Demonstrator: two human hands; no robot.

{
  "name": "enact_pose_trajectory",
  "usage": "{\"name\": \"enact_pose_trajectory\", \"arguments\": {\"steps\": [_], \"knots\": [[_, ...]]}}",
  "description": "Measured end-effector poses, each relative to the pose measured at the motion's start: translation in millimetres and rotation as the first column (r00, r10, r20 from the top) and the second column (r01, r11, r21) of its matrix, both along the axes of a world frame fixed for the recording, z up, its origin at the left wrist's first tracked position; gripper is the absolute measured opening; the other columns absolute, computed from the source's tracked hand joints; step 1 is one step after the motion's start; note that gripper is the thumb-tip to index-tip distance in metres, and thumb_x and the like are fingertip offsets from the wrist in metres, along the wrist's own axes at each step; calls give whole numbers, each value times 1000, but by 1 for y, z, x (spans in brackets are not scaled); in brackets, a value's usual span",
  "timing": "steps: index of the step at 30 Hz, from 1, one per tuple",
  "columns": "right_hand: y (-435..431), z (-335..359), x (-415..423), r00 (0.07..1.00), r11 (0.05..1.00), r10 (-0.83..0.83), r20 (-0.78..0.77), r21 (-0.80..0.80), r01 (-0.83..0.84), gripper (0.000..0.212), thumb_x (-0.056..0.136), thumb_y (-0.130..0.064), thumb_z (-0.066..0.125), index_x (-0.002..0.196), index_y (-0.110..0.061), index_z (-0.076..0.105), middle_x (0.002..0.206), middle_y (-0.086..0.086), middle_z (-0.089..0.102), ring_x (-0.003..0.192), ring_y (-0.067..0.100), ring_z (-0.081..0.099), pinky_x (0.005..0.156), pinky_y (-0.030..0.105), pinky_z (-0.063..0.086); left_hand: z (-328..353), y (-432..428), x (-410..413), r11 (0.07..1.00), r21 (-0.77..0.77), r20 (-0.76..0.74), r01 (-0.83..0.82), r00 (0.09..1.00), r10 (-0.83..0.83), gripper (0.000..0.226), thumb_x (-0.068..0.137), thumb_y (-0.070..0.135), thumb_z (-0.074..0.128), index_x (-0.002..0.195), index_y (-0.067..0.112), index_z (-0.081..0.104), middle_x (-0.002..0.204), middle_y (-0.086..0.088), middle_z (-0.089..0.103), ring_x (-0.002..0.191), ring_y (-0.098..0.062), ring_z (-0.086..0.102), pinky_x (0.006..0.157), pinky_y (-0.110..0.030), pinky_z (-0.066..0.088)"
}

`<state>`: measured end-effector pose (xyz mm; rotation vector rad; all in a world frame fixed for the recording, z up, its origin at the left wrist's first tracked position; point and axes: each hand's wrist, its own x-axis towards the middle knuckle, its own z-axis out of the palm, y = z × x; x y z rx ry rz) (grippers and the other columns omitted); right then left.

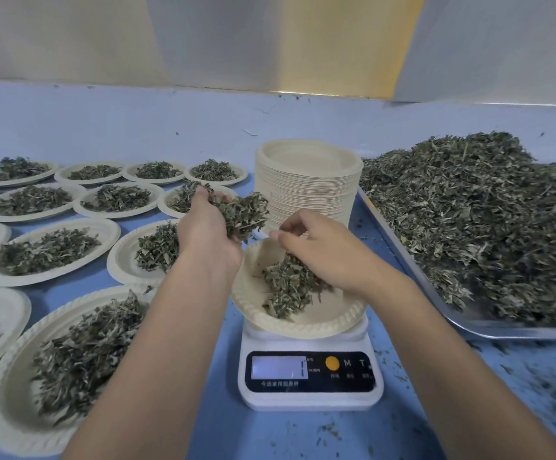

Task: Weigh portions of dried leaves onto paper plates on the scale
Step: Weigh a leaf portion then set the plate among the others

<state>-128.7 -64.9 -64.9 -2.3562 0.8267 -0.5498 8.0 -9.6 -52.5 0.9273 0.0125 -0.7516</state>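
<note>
Directly below the two hands sits a white scale (309, 376) with a paper plate (306, 327) on it. A small pile of leaves (286, 290) lies in that plate, partly under the right hand (316, 250). The left hand (208, 227) is raised just left of the plate, its fingers curled round a clump of leaves (243, 214) that bulges out towards the right hand. The right hand hangs over the plate with its fingers bent and their tips drawn close together; whether it holds any leaves I cannot tell. Just beyond both hands stands a tall stack of plates (306, 187). To the right of the right hand, a metal tray (502, 330) carries a big heap of leaves (469, 220). To the left of the left hand, many filled plates (47, 250) lie in rows on the blue table (223, 426). The scale's display is too blurred to read.
</note>
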Motion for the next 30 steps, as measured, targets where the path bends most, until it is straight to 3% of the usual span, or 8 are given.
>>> {"name": "enact_pose_trajectory", "arguments": {"steps": [6,11,14,19,22,25,27,30], "knots": [[-2,6,-5,979,990,-121,164,-47,131,21,97,-27,46,94,-16,64,85,-2,64,83,21,64,77,44,52,1,0,-2,999,-31,-32,7,999,-8,32,99,30,45,70,20,51,55,7,55,54,-10,55,85,-32,52],[-6,9,-4,920,954,-118,375,298,1,29,95,-3,43,85,-20,64,102,2,67,85,12,70,73,28,58,0,-1,-5,1000,-7,-3,5,1000,-5,36,100,31,42,68,19,50,40,10,53,36,-5,52,61,-24,47],[-4,12,-7,888,932,-100,448,354,-74,35,88,11,45,87,-18,65,105,4,67,93,9,69,79,23,57,1,-1,-7,1000,-14,11,-1,1000,1,35,101,30,42,68,18,50,39,10,53,33,-5,51,57,-23,45],[2,20,-5,831,867,-98,547,457,-199,10,92,-12,59,96,-18,66,104,0,70,89,6,69,80,23,57,3,2,-19,1000,-14,74,-8,997,9,34,100,29,45,69,15,50,40,8,53,31,-7,52,38,-16,43],[7,21,-4,870,889,-21,493,408,-210,14,87,-28,68,101,-25,68,94,-11,71,87,1,67,77,25,58,5,2,-29,999,30,148,-24,989,19,35,99,32,46,69,16,54,58,1,61,55,-17,62,54,-27,54],[13,17,1,875,911,20,483,352,-216,19,83,-16,73,97,-27,69,107,5,68,94,11,66,78,28,59,6,3,-37,999,25,148,-41,988,37,34,99,35,45,74,15,55,82,-6,64,87,-28,66,82,-45,56],[15,15,3,859,929,20,511,309,-205,21,81,-7,74,92,-24,70,102,9,69,78,7,65,72,25,58,6,4,-42,998,53,173,-47,984,37,36,100,38,43,74,14,54,82,-6,62,89,-29,65,83,-49,54],[12,13,5,878,973,31,478,185,-136,23,78,-4,75,84,-26,71,84,-6,70,60,-5,58,74,25,55,5,3,-45,996,58,191,-61,980,49,38,100,37,42,73,13,53,81,-6,60,84,-26,61,88,-50,50]]}}
